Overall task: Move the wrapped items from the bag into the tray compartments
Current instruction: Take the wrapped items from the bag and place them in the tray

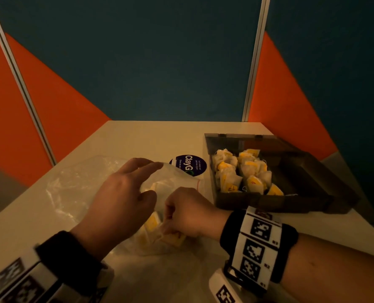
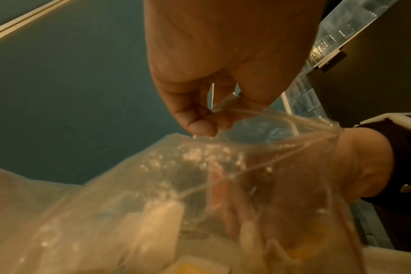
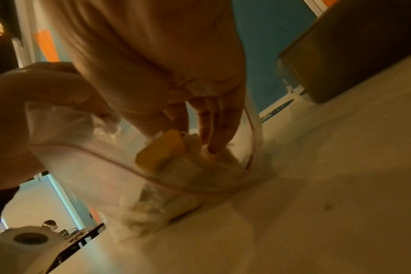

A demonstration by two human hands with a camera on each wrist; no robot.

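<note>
A dark, smoky plastic tray (image 1: 269, 200) with a hinged lid standing open sits near the right edge of the pale bench (image 1: 138, 136), its left compartments packed with white-and-yellow wrapped items (image 1: 240, 171); the right part of the tray is too dark to read. A round purple sticker (image 1: 190, 164) lies flat on the bench just left of the tray, partly covered by the clear crinkled bag (image 1: 76, 186), which sprawls from the middle of the bench toward the left edge. Teal and orange partition panels close off the far edge.

The left hand (image 1: 124, 193) pinches the bag's upper lip between thumb and fingertips (image 2: 200, 128) and lifts it, holding the mouth open. The right hand (image 1: 188, 213) reaches inside that mouth; its fingers (image 3: 214, 133) point down among the soft paper packets (image 3: 162, 152) heaped at the bottom near the front edge, touching them, though whether the grip has closed round one I cannot tell
</note>
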